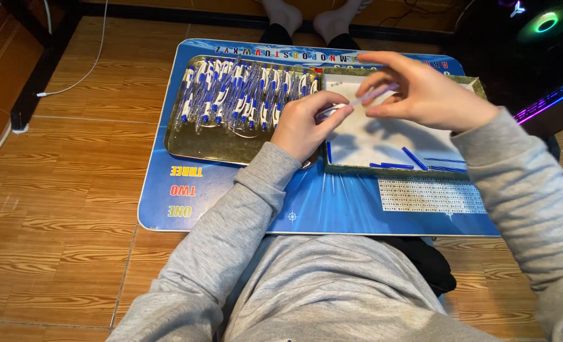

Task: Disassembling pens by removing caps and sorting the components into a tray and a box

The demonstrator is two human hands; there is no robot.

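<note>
The left hand (303,123) and right hand (421,95) both pinch one thin clear pen (364,99), holding it in the air over the white tray (383,136). It could slip and roll off onto the floor if the fingers loosen. The gold tray (196,142) full of pens sits close on the left, so a bump could spill it. Open mat (332,206) lies in front

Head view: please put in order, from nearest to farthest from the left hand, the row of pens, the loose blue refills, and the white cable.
From the left hand:
1. Row of pens, just left of it, in the gold tray.
2. Loose blue refills, right, in the white tray.
3. White cable, far left on the floor.
</note>
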